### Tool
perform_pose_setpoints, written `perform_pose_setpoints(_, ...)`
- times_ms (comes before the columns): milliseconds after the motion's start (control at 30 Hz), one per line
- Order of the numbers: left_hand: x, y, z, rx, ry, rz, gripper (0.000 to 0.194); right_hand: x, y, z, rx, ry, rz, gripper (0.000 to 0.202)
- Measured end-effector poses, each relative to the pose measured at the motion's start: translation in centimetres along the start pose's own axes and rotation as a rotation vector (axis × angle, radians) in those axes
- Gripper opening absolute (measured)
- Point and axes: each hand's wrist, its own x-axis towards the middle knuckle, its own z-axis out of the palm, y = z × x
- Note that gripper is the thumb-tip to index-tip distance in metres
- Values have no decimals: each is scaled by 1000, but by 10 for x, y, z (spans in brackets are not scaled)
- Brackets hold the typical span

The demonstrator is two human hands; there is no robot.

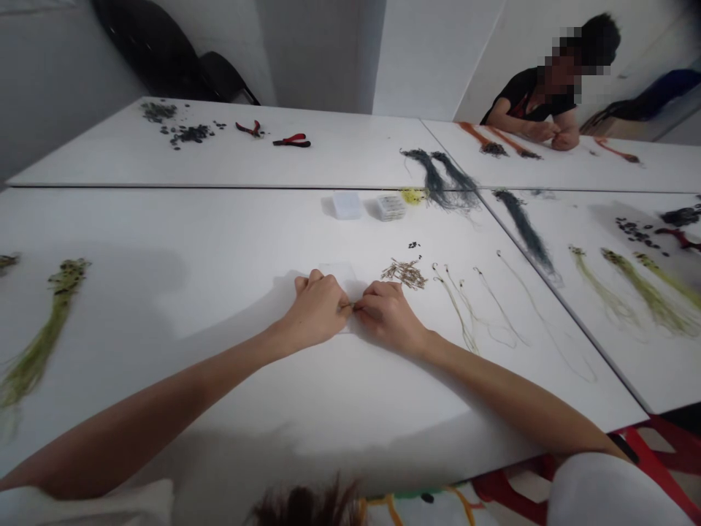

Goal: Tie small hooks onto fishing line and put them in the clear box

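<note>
Both hands, the left hand (316, 310) and right hand (390, 313), pinched closed on one small thin piece (349, 307) above the white bench (219, 292).

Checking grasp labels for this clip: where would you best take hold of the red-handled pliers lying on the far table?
Probably by the paired red handles of the red-handled pliers, from above. They lie flat on the far table, handles pointing right and dark nose left, with bare surface around them. The left hand and right hand are busy pinching a small piece.

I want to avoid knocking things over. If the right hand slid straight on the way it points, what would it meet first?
The right hand points leftward at the left hand; their fingertips nearly touch around a small piece, so it would meet that hand first.
</note>
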Motion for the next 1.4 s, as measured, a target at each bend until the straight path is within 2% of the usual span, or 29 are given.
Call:
perform_pose_setpoints(233, 0, 3, -1, 95, -28, -10, 31, 1, 4, 4, -30, 34, -29, 13)
perform_pose_setpoints(467, -4, 7, 1, 139, 45, 3, 33, 4, 7, 5, -129, 11, -124, 18)
perform_pose_setpoints(700, -3, 6, -2, 143, 71, -10, 28, 6, 5, 2, -124, -7, -125, 19)
perform_pose_setpoints(933, 6, -1, -6, 96, 11, -78, 16, 8, 3, -2, -108, -44, -92, 20)
perform_pose_setpoints(1233, 4, 3, -5, 132, 43, -59, 19, 9, 3, 0, -102, -40, -69, 20)
perform_pose_setpoints(1400, 8, 1, -6, 136, 21, -68, 16, 11, 2, -2, -109, -73, -75, 19)
